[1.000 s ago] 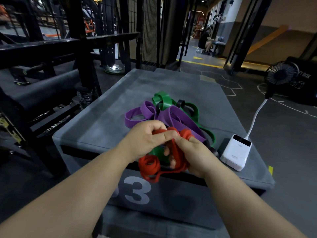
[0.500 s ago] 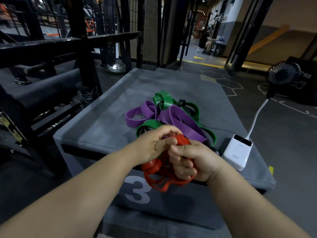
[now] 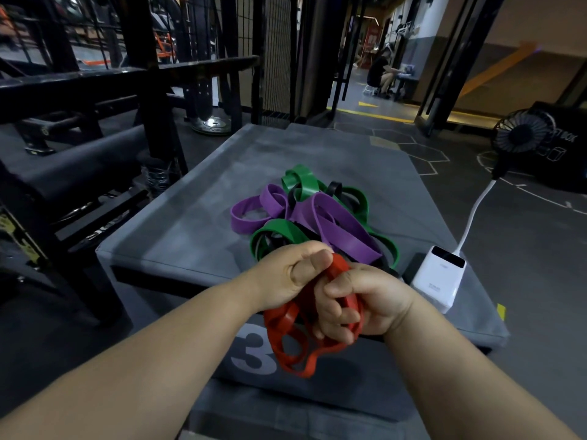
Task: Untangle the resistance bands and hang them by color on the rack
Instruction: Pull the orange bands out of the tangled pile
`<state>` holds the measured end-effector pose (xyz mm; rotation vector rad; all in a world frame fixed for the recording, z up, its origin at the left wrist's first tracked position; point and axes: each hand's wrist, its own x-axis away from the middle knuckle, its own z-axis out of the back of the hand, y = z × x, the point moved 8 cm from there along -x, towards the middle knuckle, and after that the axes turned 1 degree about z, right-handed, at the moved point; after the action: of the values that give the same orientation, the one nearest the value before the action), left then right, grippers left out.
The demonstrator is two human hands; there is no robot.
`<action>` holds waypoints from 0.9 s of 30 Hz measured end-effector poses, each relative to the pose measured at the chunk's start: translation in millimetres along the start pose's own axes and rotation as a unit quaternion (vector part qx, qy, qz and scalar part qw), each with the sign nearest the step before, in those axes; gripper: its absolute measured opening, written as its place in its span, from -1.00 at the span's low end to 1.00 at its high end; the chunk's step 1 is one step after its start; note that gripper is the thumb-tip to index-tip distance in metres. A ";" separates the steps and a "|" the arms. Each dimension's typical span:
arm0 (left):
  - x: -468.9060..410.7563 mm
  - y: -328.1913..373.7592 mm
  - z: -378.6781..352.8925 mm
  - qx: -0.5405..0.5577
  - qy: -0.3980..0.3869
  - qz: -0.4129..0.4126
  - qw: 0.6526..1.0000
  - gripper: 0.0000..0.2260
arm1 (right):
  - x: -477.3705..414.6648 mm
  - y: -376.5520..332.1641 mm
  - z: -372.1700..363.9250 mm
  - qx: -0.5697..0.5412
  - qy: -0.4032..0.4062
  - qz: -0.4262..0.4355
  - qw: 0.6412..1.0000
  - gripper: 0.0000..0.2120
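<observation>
head view | left hand [image 3: 292, 274] curled, thumb pinching red resistance band [image 3: 295, 344] at its top | right hand [image 3: 365, 300] gripping same band, fingers curled through its loops | red loops dangling before grey plyo box [image 3: 190, 223] front | purple bands [image 3: 336, 223] and green bands [image 3: 301, 182] tangled on box top, white power bank [image 3: 440, 277] near pile

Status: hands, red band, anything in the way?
Left-hand grip and right-hand grip both hold red rubber resistance band, loops dangling. Purple and green bands tangled on grey padded box behind. White power bank on box's right edge.
</observation>
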<state>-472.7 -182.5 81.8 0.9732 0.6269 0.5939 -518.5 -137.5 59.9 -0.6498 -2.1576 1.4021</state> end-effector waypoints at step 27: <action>2.9 -35.1 -1.0 0.240 0.073 0.128 0.960 -0.27 | 3.3 -28.1 21.3 -0.158 0.134 0.193 0.959 -0.64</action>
<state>-465.3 -195.2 49.8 1.4915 0.8029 0.7666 -537.9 -160.4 78.7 -1.3613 -2.1222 1.0679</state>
